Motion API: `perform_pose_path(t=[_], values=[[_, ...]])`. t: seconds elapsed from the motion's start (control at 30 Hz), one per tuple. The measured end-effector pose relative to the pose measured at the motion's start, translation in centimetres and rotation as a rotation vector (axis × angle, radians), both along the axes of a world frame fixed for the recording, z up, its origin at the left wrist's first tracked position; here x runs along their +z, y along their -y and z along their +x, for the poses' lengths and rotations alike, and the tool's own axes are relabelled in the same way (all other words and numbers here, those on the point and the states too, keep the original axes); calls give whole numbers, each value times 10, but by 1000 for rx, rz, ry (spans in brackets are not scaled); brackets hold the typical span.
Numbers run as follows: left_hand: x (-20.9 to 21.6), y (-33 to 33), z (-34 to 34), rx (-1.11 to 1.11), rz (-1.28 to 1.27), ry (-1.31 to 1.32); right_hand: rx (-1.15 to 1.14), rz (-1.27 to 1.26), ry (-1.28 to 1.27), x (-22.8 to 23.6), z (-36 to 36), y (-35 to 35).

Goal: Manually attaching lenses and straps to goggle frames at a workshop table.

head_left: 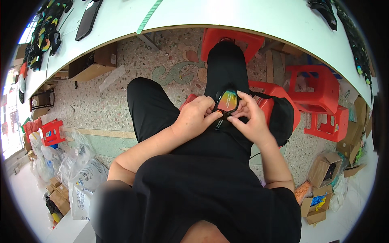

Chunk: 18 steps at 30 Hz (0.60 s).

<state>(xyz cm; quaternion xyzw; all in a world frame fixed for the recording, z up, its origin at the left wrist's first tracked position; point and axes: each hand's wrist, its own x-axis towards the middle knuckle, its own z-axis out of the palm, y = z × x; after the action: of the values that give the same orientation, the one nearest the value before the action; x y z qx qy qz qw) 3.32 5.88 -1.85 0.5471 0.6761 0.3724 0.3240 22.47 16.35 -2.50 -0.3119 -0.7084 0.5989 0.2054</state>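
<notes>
Over my lap I hold black-framed swimming goggles (228, 101) with a mirrored lens that shines orange, yellow and green. My left hand (193, 115) has its fingers curled and its thumb pressed at the lens's lower left edge. On the other side, my right hand (252, 118) pinches the frame, its thumb near the lower edge and its index finger by the top right corner. A dark piece with small pale print hangs below the lens between the two thumbs. The fingers cover much of the frame.
Ahead curves a white table (182, 14) bearing a phone (88, 20), a green strip (149, 16) and piled black goggles (48, 32). Red stools (314, 87) stand at the right, beside a black bag (281, 119). Plastic bags (87, 174) and open cartons (316, 206) lie on the floor.
</notes>
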Motion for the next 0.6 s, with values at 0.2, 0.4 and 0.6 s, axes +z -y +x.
perform_pose_path(t=[0.2,0.4,0.6], values=[[2,-4,2,-68,71,-82,528,962,174,53,-24,-58],[2,-7,-11,65,313,-15,497,838,116,50,-23,-66],[11,-2,-3,471,90,491,-180,760,178,31,-17,7]])
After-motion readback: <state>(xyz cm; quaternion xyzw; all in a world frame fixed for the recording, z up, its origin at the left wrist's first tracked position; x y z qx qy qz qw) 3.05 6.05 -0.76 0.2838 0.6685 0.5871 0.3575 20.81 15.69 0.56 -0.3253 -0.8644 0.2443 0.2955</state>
